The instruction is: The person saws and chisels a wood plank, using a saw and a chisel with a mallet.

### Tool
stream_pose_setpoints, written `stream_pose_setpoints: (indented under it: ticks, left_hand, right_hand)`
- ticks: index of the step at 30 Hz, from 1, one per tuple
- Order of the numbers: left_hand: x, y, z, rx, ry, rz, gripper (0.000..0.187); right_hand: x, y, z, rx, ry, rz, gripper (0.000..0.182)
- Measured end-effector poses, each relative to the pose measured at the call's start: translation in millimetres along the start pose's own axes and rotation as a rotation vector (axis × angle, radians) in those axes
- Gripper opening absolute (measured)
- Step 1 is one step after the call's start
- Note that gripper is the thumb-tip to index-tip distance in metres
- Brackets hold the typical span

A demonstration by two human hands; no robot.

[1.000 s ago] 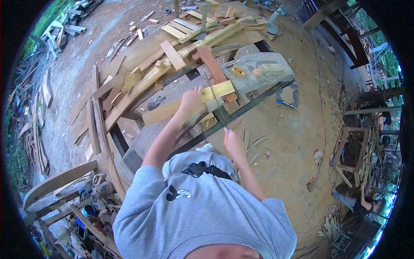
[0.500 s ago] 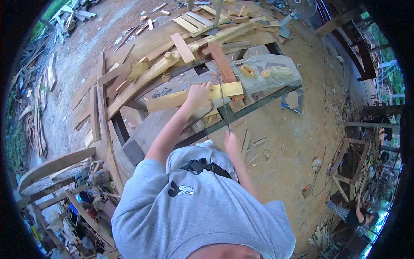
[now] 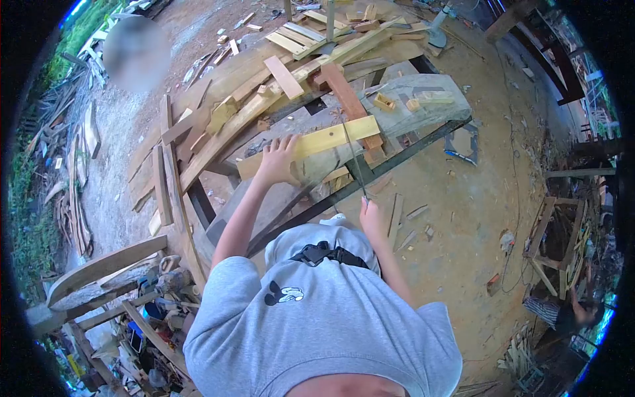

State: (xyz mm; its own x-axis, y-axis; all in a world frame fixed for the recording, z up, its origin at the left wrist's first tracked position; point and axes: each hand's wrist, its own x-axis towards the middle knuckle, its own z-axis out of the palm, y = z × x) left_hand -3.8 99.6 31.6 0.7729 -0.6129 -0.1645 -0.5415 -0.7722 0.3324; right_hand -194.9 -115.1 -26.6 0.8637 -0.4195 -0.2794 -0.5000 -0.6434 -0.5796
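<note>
A pale yellow board [image 3: 324,137] lies slantwise across a grey, worn wooden bench [image 3: 254,208]. My left hand [image 3: 276,164] rests at the board's left part, its fingers spread over the face and the thumb apart. In my closed right hand [image 3: 372,217] is the handle of a narrow handsaw [image 3: 355,162]. The saw's thin blade runs up from my fist and crosses the board near its right end. A small dark spot shows on the board left of the blade. Beneath the board's right end, a reddish-brown plank [image 3: 345,92] lies crosswise.
A small yellow wooden block [image 3: 383,102] sits on the bench's right part. Several planks and a long beam [image 3: 231,119] are piled beyond the bench. Offcuts lie on the dirt floor. Another person [image 3: 572,314] is at the far lower right, near a wooden frame [image 3: 555,241].
My left hand has shifted left along the board, and its fingers have gone from closed over the edge to spread. My right hand still holds the saw. The whole view has shifted slightly.
</note>
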Motion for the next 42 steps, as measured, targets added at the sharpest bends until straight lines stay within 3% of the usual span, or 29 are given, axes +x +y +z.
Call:
stream_pose_setpoints:
  ticks: [7,10,12,16,18,20,23,26,30,32,36,39,42]
  left_hand:
    - [7,10,1,0.040,0.109,-0.003,0.100]
    - [20,21,3,0.254,0.171,0.068,0.088]
    - [47,23,25,0.095,0.159,0.053,0.078]
    - [81,45,40,0.123,0.145,0.045,0.067]
    - [81,46,32,0.027,0.008,-0.058,0.058]
    - [85,30,50,0.063,0.190,0.113,0.057]
    - [91,28,40,0.091,0.120,0.010,0.053]
    - [86,31,40,-0.007,0.213,0.110,0.044]
    - [89,34,24,0.003,0.057,0.050,0.043]
    - [90,30,27,0.002,0.064,0.067,0.043]
    - [100,25,33,-0.014,0.068,0.098,0.042]
    - [92,31,23,0.006,0.069,0.097,0.041]
    - [91,32,20,0.012,0.037,0.096,0.041]
  right_hand:
    - [-6,-9,-12,-0.020,-0.025,0.023,0.041]
    - [-7,-12,-14,-0.028,-0.019,0.027,0.040]
    - [-9,-15,-15,-0.026,-0.022,0.035,0.039]
    - [-12,-20,-20,-0.003,-0.028,0.004,0.038]
    - [-15,0,-8,0.034,0.046,-0.060,0.037]
    - [-15,-2,-12,0.007,0.001,0.003,0.037]
    - [12,-22,-18,-0.009,-0.019,-0.039,0.037]
    - [57,-42,-15,0.087,0.022,-0.197,0.036]
    - [77,-69,-10,0.000,0.034,-0.131,0.034]
    - [53,-58,-20,0.071,-0.014,-0.188,0.036]
    - [-13,-17,-23,-0.019,-0.093,-0.050,0.037]
    - [2,-34,-35,-0.014,-0.082,-0.029,0.037]
    - [69,-52,-13,0.043,-0.028,-0.162,0.037]
